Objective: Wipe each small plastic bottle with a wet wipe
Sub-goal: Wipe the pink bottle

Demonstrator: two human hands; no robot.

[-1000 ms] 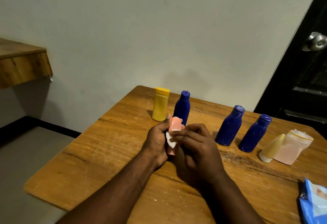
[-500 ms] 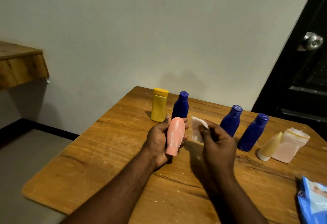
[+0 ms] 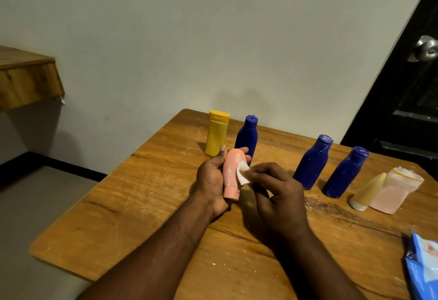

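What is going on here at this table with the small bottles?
A person is wiping bottles. The left hand holds a pink bottle, and the right hand presses a white wet wipe against its side. A yellow bottle, three blue bottles and two pale bottles wait on the wooden table. A blue wipe pack lies at the right edge.

Grey wall [image 3: 166, 39], wooden table [image 3: 132, 207] (dark door [image 3: 403, 115] right).

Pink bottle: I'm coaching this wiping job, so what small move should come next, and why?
Probably sweep the wet wipe leftward across the pink bottle's front. The right hand pinches the wipe against the bottle's right side, the left hand grips the bottle, and a white streak shows on its front, beside the wipe.
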